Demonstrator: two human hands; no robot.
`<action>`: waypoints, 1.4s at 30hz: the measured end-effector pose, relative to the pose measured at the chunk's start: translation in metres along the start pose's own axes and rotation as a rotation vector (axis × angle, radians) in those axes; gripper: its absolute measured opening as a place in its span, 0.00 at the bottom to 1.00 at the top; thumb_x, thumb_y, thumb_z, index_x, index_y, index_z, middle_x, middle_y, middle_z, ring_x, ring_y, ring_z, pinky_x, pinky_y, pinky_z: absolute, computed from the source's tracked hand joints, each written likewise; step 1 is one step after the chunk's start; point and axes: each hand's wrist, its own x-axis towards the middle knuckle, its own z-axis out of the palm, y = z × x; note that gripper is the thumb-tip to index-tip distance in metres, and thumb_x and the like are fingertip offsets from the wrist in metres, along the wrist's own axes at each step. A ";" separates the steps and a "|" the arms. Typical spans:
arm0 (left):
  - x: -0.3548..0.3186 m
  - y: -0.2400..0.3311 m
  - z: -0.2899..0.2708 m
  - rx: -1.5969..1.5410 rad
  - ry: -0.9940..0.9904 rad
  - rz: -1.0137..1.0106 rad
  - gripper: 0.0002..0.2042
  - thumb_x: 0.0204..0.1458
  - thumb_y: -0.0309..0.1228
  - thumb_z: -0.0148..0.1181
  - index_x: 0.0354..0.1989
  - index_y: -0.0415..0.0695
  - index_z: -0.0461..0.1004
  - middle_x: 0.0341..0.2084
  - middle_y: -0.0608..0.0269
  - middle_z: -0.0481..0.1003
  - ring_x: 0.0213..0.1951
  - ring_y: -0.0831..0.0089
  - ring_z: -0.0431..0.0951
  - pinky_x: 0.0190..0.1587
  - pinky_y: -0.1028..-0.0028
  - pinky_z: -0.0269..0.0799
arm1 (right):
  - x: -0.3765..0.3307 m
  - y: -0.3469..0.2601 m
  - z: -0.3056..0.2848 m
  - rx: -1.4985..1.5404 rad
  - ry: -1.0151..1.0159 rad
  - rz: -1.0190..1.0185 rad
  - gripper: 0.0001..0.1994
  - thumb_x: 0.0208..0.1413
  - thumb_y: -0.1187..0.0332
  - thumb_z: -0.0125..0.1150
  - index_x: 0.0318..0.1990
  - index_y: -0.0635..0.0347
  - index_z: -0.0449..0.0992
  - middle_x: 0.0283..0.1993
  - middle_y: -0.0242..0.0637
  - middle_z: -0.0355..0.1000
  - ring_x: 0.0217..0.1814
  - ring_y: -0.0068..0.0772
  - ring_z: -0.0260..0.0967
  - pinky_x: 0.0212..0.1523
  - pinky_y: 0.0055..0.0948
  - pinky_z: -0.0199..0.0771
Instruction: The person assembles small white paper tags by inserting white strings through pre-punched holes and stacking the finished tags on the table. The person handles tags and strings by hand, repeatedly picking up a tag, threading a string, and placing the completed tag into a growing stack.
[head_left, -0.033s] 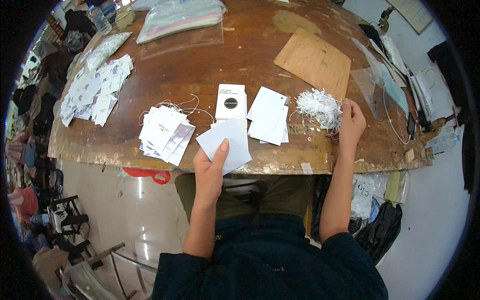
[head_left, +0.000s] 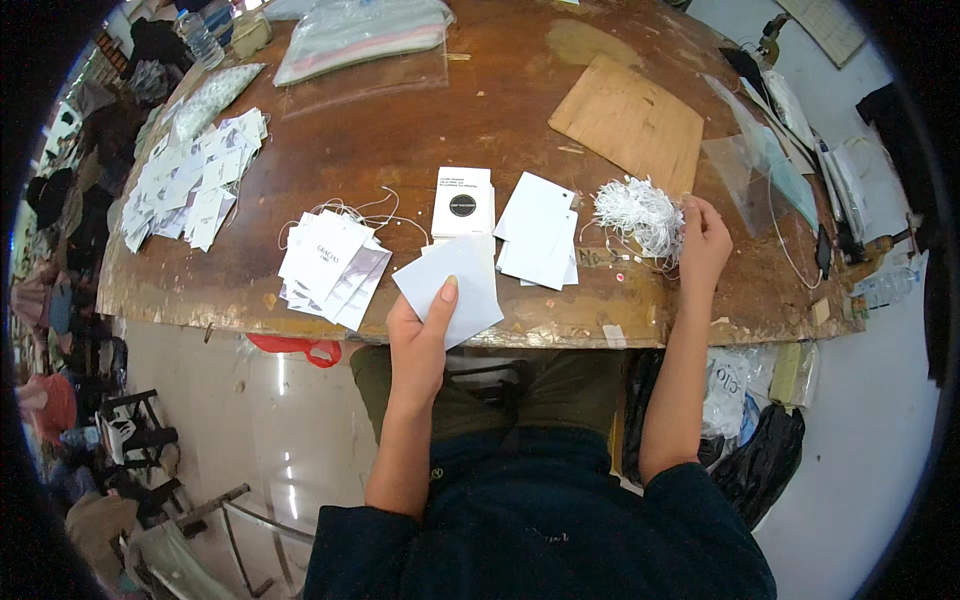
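My left hand (head_left: 420, 330) grips a blank white card (head_left: 455, 285), thumb on top, just over the table's near edge. Whether it is one card or more, I cannot tell. Fingers pinched, my right hand (head_left: 706, 240) is at the right edge of a tangled bundle of white tag strings (head_left: 640, 218). What lies between the fingertips is mostly hidden, but it looks like a string from the bundle. Behind the held card stands a stack of printed white tags (head_left: 463, 190) with a black round mark. Plain white cards with small holes (head_left: 540, 230) lie between the stack and the bundle.
Strung tags (head_left: 335, 265) are piled left of my left hand, with a bigger heap of tags (head_left: 195, 180) farther left. A thin wooden board (head_left: 630, 115) lies behind the bundle. Plastic bags (head_left: 365, 40), a water bottle (head_left: 198, 40) and clear sheets (head_left: 735, 165) sit around the wooden table.
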 end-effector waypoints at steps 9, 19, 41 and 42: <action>0.006 -0.001 -0.001 0.009 0.014 0.014 0.17 0.63 0.31 0.59 0.56 0.33 0.71 0.47 0.57 0.77 0.46 0.74 0.78 0.50 0.73 0.74 | 0.001 -0.036 0.003 0.205 0.111 -0.027 0.12 0.67 0.64 0.58 0.39 0.67 0.78 0.32 0.30 0.74 0.31 0.17 0.65 0.34 0.22 0.66; 0.005 -0.004 -0.003 0.018 -0.008 0.056 0.17 0.63 0.34 0.59 0.53 0.33 0.75 0.42 0.61 0.79 0.42 0.79 0.77 0.45 0.75 0.73 | 0.013 -0.055 0.002 0.325 -0.029 0.069 0.10 0.66 0.67 0.56 0.40 0.66 0.77 0.29 0.29 0.71 0.30 0.18 0.65 0.34 0.22 0.67; -0.010 0.006 -0.019 0.046 -0.642 0.113 0.18 0.59 0.27 0.61 0.56 0.32 0.73 0.51 0.57 0.76 0.49 0.75 0.75 0.52 0.71 0.70 | -0.081 -0.184 0.024 0.327 -1.114 -0.449 0.06 0.55 0.70 0.69 0.30 0.62 0.80 0.16 0.31 0.68 0.17 0.17 0.61 0.19 0.23 0.56; -0.011 0.003 -0.018 0.054 -0.651 0.091 0.17 0.59 0.28 0.62 0.54 0.32 0.73 0.48 0.57 0.77 0.48 0.75 0.75 0.51 0.71 0.71 | -0.080 -0.183 0.023 0.317 -1.151 -0.396 0.06 0.55 0.69 0.69 0.30 0.62 0.80 0.17 0.30 0.69 0.18 0.17 0.61 0.20 0.22 0.57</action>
